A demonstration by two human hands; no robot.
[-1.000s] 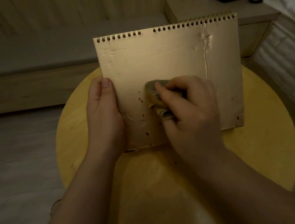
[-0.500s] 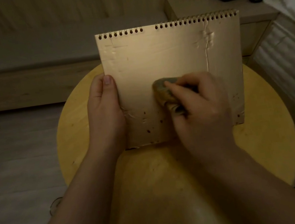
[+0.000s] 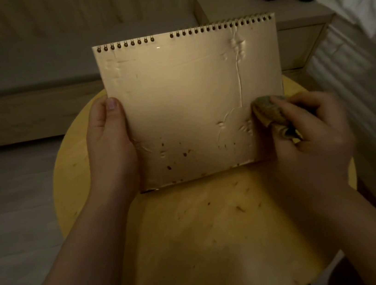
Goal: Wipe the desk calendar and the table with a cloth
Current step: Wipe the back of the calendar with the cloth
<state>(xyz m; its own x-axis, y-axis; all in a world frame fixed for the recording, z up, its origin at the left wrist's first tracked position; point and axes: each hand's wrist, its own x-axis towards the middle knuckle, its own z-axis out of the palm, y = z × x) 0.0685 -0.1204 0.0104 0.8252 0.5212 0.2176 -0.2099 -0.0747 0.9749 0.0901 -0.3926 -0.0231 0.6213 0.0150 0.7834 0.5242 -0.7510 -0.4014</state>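
The left hand [image 3: 109, 141] grips the left edge of the glossy tan spiral-bound desk calendar [image 3: 191, 103], thumb on its face, propping it upright with its bottom edge on the round yellow wooden surface [image 3: 217, 222]. The right hand [image 3: 311, 130] pinches a small bunched olive cloth [image 3: 268, 113] against the calendar's lower right face. The card looks light, stiff and slick, dented in places, so a firm edge hold seems wise. Brown specks dot its lower part and the surface in front. The surface drops off close on every side; a bedside cabinet [image 3: 285, 20] stands behind.
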